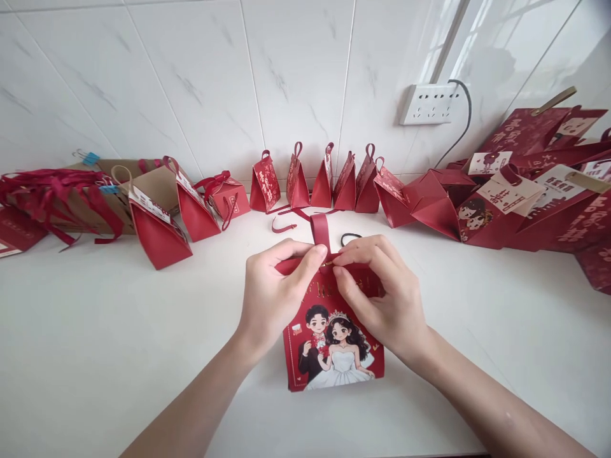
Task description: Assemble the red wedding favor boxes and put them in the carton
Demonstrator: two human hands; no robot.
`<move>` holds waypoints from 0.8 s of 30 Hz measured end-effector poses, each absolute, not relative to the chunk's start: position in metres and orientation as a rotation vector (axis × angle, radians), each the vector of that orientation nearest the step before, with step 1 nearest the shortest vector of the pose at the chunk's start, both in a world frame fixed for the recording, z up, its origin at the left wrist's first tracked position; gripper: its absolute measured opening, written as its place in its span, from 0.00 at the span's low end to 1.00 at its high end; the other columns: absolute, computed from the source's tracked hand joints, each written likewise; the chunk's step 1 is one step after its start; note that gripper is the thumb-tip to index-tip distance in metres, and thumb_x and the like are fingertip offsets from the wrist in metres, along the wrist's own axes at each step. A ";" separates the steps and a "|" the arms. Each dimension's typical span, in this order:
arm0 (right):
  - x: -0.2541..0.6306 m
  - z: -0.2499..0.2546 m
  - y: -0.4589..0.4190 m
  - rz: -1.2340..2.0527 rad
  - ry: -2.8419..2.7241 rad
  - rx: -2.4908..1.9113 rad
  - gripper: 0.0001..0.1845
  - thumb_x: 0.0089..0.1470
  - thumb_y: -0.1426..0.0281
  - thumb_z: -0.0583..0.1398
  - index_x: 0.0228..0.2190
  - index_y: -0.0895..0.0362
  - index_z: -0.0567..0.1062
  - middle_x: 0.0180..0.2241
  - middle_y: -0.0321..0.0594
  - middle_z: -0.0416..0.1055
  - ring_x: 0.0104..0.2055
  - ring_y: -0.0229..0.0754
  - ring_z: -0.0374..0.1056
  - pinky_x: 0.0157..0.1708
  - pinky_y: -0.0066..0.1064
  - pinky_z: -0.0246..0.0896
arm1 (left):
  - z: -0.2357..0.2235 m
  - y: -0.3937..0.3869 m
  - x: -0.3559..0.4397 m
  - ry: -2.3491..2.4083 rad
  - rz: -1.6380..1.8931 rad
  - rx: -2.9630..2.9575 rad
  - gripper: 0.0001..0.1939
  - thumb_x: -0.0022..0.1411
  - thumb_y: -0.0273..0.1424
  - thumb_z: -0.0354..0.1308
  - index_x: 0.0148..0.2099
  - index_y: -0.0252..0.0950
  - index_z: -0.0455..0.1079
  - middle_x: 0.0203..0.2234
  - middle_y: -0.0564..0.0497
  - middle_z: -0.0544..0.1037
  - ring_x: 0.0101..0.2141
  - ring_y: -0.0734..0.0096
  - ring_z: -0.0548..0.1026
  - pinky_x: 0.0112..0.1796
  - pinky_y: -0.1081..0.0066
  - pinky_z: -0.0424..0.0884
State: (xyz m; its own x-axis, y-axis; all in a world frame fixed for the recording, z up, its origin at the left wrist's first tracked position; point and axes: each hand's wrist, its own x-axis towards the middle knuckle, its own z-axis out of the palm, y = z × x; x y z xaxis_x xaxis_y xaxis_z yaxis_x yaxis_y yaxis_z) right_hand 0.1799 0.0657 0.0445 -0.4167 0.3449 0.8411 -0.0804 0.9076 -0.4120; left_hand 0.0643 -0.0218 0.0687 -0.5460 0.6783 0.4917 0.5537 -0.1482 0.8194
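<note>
A red gift box (334, 356) printed with a cartoon bride and groom lies on the white table in front of me. My left hand (274, 292) pinches its top edge from the left. My right hand (382, 296) pinches the same edge from the right. Between my fingertips a red ribbon loop (321, 230) sticks up out of the box's top. Both hands are closed on the box.
A row of folded red boxes (315, 181) stands along the tiled wall. To the left lie brown card sheets with red ribbons (52, 197) and finished boxes (157, 232). A heap of flat red boxes and tags (525, 184) fills the right. A wall socket (427, 103) sits above.
</note>
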 end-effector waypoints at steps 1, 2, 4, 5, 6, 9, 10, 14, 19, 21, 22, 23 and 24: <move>0.180 0.044 0.066 0.464 -1.944 -0.189 0.07 0.55 0.79 0.56 0.33 0.54 0.68 0.32 0.39 0.66 0.36 0.39 0.66 0.35 0.34 0.65 | 0.069 -0.022 0.065 1.983 1.798 1.438 0.09 0.59 0.33 0.59 0.28 0.36 0.74 0.21 0.56 0.75 0.25 0.77 0.72 0.27 0.82 0.69; 0.180 0.044 0.065 0.456 -1.944 -0.182 0.08 0.55 0.79 0.56 0.33 0.54 0.68 0.32 0.39 0.66 0.35 0.39 0.66 0.35 0.34 0.65 | 0.069 -0.022 0.065 1.986 1.802 1.433 0.09 0.59 0.33 0.59 0.28 0.36 0.74 0.21 0.56 0.75 0.26 0.77 0.72 0.27 0.82 0.69; 0.180 0.044 0.065 0.447 -1.953 -0.174 0.08 0.54 0.79 0.56 0.33 0.54 0.68 0.32 0.39 0.66 0.35 0.39 0.66 0.35 0.34 0.65 | 0.069 -0.023 0.066 1.984 1.812 1.421 0.09 0.59 0.32 0.59 0.28 0.36 0.74 0.21 0.57 0.75 0.25 0.78 0.72 0.27 0.83 0.68; 0.180 0.045 0.065 0.444 -1.958 -0.175 0.08 0.54 0.79 0.56 0.33 0.54 0.68 0.32 0.39 0.66 0.35 0.39 0.66 0.35 0.34 0.65 | 0.069 -0.023 0.066 1.982 1.818 1.417 0.09 0.60 0.32 0.59 0.27 0.36 0.74 0.21 0.57 0.75 0.25 0.78 0.72 0.27 0.83 0.68; 0.180 0.045 0.065 0.441 -1.961 -0.179 0.07 0.55 0.79 0.56 0.33 0.54 0.68 0.32 0.39 0.66 0.35 0.39 0.66 0.35 0.35 0.65 | 0.069 -0.023 0.066 1.980 1.819 1.415 0.09 0.60 0.32 0.59 0.27 0.37 0.74 0.21 0.57 0.75 0.25 0.79 0.72 0.27 0.84 0.68; 0.180 0.046 0.065 0.430 -1.964 -0.197 0.07 0.55 0.79 0.56 0.32 0.53 0.67 0.31 0.39 0.65 0.34 0.39 0.66 0.33 0.35 0.65 | 0.068 -0.023 0.066 1.979 1.812 1.419 0.09 0.60 0.32 0.59 0.28 0.37 0.74 0.21 0.57 0.75 0.25 0.79 0.72 0.27 0.84 0.68; 0.180 0.046 0.065 0.426 -1.968 -0.199 0.08 0.55 0.79 0.56 0.32 0.53 0.67 0.31 0.38 0.65 0.33 0.39 0.65 0.32 0.34 0.65 | 0.068 -0.023 0.066 1.980 1.812 1.420 0.09 0.60 0.32 0.59 0.28 0.37 0.74 0.21 0.58 0.75 0.25 0.79 0.72 0.27 0.84 0.68; 0.181 0.047 0.064 0.423 -1.986 -0.194 0.07 0.54 0.79 0.56 0.31 0.54 0.68 0.30 0.38 0.65 0.32 0.38 0.65 0.32 0.33 0.65 | 0.069 -0.024 0.067 1.985 1.818 1.417 0.09 0.60 0.32 0.59 0.28 0.37 0.74 0.21 0.59 0.75 0.25 0.81 0.71 0.27 0.86 0.67; 0.184 0.050 0.062 0.708 -1.903 -0.323 0.09 0.53 0.74 0.59 0.38 0.54 0.68 0.35 0.38 0.70 0.36 0.38 0.69 0.32 0.29 0.67 | 0.068 -0.025 0.067 1.979 1.814 1.429 0.09 0.60 0.33 0.59 0.28 0.38 0.74 0.21 0.59 0.75 0.25 0.81 0.71 0.27 0.85 0.67; 0.185 0.052 0.061 0.870 -1.893 -0.399 0.06 0.54 0.71 0.59 0.37 0.54 0.70 0.33 0.36 0.71 0.32 0.36 0.69 0.27 0.26 0.66 | 0.068 -0.025 0.068 1.968 1.808 1.423 0.09 0.60 0.34 0.59 0.28 0.38 0.75 0.22 0.58 0.75 0.25 0.80 0.71 0.26 0.84 0.66; 0.185 0.053 0.060 0.938 -1.898 -0.422 0.04 0.54 0.70 0.59 0.34 0.54 0.70 0.32 0.35 0.72 0.29 0.35 0.69 0.25 0.25 0.65 | 0.068 -0.025 0.068 1.962 1.804 1.422 0.09 0.60 0.34 0.59 0.29 0.39 0.75 0.22 0.58 0.75 0.25 0.80 0.71 0.25 0.84 0.66; 0.185 0.054 0.060 0.994 -1.900 -0.435 0.02 0.54 0.70 0.59 0.32 0.54 0.71 0.30 0.34 0.72 0.27 0.34 0.68 0.23 0.24 0.64 | 0.067 -0.025 0.068 1.956 1.803 1.422 0.09 0.60 0.34 0.59 0.29 0.39 0.75 0.22 0.58 0.75 0.25 0.80 0.71 0.25 0.83 0.66; 0.186 0.055 0.060 1.039 -1.895 -0.441 0.02 0.54 0.70 0.60 0.31 0.55 0.71 0.28 0.33 0.72 0.25 0.33 0.68 0.21 0.23 0.63 | 0.067 -0.024 0.068 1.947 1.804 1.422 0.09 0.60 0.34 0.59 0.29 0.38 0.75 0.22 0.57 0.75 0.25 0.79 0.71 0.26 0.82 0.66</move>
State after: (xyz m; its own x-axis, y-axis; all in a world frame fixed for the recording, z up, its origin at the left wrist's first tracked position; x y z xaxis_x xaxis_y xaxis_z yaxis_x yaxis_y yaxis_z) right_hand 0.1856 0.0597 0.0554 -0.5294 0.6528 0.5418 -0.1058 0.5828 -0.8057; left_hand 0.0685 -0.0245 0.0675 -0.5474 0.6860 0.4793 0.5301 -0.1589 0.8329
